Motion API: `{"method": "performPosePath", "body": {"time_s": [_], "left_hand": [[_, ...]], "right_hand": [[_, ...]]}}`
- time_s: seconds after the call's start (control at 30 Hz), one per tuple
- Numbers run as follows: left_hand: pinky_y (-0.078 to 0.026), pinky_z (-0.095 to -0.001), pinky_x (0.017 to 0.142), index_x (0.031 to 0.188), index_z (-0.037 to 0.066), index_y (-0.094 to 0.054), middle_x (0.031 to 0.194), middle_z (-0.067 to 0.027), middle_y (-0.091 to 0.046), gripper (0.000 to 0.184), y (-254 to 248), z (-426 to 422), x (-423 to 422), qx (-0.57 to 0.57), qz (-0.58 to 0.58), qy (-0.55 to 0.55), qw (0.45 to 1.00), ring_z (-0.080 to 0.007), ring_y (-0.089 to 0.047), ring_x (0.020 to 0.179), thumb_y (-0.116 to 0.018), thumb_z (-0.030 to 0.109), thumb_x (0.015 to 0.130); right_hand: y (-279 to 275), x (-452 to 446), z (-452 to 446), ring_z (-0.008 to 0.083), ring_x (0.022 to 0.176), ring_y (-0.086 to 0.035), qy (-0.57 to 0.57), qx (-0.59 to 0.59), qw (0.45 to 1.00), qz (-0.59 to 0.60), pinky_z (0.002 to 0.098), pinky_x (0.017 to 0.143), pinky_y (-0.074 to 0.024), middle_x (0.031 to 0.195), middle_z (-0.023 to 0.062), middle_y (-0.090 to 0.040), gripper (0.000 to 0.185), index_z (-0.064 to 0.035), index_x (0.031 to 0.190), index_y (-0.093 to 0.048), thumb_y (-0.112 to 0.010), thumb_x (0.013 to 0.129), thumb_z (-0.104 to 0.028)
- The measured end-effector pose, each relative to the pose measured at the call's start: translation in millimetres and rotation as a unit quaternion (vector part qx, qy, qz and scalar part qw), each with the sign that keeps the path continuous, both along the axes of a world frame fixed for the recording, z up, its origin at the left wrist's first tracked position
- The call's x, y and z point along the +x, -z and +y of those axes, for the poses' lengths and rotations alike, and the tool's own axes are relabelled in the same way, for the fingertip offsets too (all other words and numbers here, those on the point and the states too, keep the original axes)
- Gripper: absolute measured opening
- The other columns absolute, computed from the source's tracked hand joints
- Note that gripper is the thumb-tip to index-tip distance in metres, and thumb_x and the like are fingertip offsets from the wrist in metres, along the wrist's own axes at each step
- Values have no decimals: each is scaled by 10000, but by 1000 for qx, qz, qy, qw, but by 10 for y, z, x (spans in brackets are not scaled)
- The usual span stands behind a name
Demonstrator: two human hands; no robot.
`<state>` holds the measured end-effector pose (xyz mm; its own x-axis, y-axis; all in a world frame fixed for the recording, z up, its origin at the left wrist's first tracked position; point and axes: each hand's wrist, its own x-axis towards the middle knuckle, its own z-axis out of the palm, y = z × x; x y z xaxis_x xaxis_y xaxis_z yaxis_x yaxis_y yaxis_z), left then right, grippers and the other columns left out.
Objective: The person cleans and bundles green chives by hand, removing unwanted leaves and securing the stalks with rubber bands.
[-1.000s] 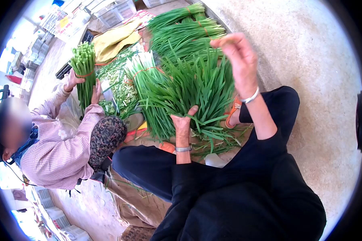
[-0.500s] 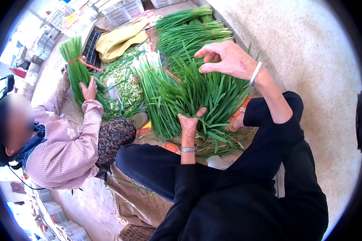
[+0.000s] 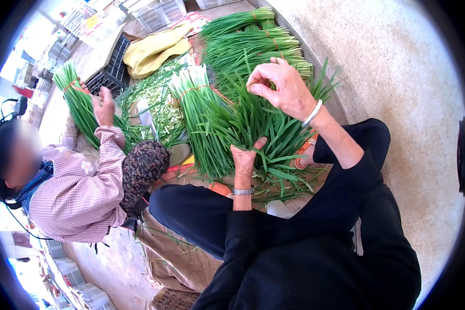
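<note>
My left hand (image 3: pixel 246 160) is wrapped round the leafy end of a loose bunch of Chinese chives (image 3: pixel 281 134), its thumb pointing up and its fingers hidden under the leaves. Above that bunch hangs my right hand (image 3: pixel 287 89), thumb and fingertips pinched together; whatever they hold, if anything, is too small to make out. Beside the bunch, to the left, lies a thick bundle of chives (image 3: pixel 191 98) with pale stems and a red tie. Several tied bundles (image 3: pixel 253 46) are stacked behind my hands.
A co-worker (image 3: pixel 77 191) sits at the left, holding a tied chive bundle (image 3: pixel 77 103). Between us are cut trimmings (image 3: pixel 163 111) and a knife blade (image 3: pixel 145 116). Farther back are a yellow sack (image 3: pixel 155 49), a black crate (image 3: pixel 111 70) and white crates (image 3: pixel 160 15).
My right hand has come down and slightly left, its fingers closing from a looser curl to a pinch. My left hand stays put. The co-worker's bundle has moved left and lower.
</note>
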<state>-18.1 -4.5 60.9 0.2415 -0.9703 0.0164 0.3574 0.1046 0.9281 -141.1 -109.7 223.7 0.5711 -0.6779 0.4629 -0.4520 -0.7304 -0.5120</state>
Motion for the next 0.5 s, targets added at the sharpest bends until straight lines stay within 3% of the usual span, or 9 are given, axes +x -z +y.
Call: {"method": "performPosePath", "body": {"time_s": [0.07, 0.13, 0.2, 0.27, 0.33, 0.37, 0.43, 0.47, 0.5], "left_hand": [[-469, -309, 842, 1123, -13, -547, 1046, -74, -612, 506, 9, -1, -15, 1, 11, -7, 1000, -178, -585, 889, -740, -35, 655], [-473, -304, 817, 1081, -19, -570, 1002, -74, -626, 449, 64, 44, -18, 12, 4, -12, 1000, -177, -590, 860, -731, -26, 662], [-475, -299, 800, 1052, -22, -584, 974, -76, -634, 410, 126, 63, -27, 11, 2, -22, 1000, -177, -593, 838, -726, -22, 667], [-475, -299, 806, 1055, -22, -582, 983, -81, -632, 423, 205, 66, -37, -1, -18, -8, 1000, -177, -594, 843, -737, -14, 662], [-474, -300, 812, 1063, -19, -579, 992, -82, -630, 435, 203, 58, -56, -3, -21, -4, 1000, -175, -593, 850, -743, -10, 659], [-474, -301, 817, 1070, -16, -577, 1001, -83, -628, 447, 213, 79, -62, -5, -22, -6, 1000, -173, -593, 857, -748, -6, 657], [-473, -298, 808, 1051, -20, -587, 985, -79, -637, 426, 166, 115, -105, -7, -9, -15, 1000, -165, -593, 844, -759, 7, 663], [-472, -294, 798, 1033, -24, -596, 969, -75, -645, 405, 146, 118, -108, -12, 2, -20, 1000, -156, -592, 830, -770, 20, 669], [-468, -310, 848, 1113, -5, -557, 1042, -85, -617, 497, 200, 121, -85, 8, 12, 8, 1000, -175, -588, 897, -755, -10, 657]], "right_hand": [[96, 13, 59, 153, 639, -536, 24, 15, 996, -84, 319, 746, -425, 663, 39, -570, 89, -43, 785, -607, -627, 795, -129], [229, 14, 126, 120, 677, -525, 38, 36, 990, -132, 269, 739, -421, 720, 22, -584, 83, -63, 822, -616, -613, 819, -145], [286, 30, 105, 88, 725, -519, 46, 193, 903, -382, 213, 719, -415, 779, -3, -588, 97, -68, 868, -617, -581, 859, -158], [13, -41, -83, 69, 747, -515, 75, 125, 893, -426, 202, 693, -423, 809, -15, -582, 157, -34, 928, -624, -529, 905, -157], [-138, -130, -218, 87, 620, -535, 48, 40, 907, -417, 199, 577, -456, 746, 24, -629, 185, -60, 935, -657, -601, 857, -218], [-180, -213, -170, 87, 620, -535, 48, 40, 907, -416, 199, 577, -456, 746, 24, -629, 185, -60, 935, -657, -601, 857, -218], [-221, -381, -61, 80, 601, -537, 36, 148, 980, -124, 208, 568, -448, 692, 13, -619, 165, -51, 898, -669, -619, 843, -199], [-190, -371, 22, 80, 601, -537, 30, 150, 980, -124, 208, 568, -448, 692, 13, -619, 165, -51, 898, -669, -619, 843, -199], [-152, -357, 174, 79, 594, -536, 25, 129, 986, -101, 215, 562, -444, 679, 10, -615, 159, -45, 892, -669, -632, 832, -188]]}}
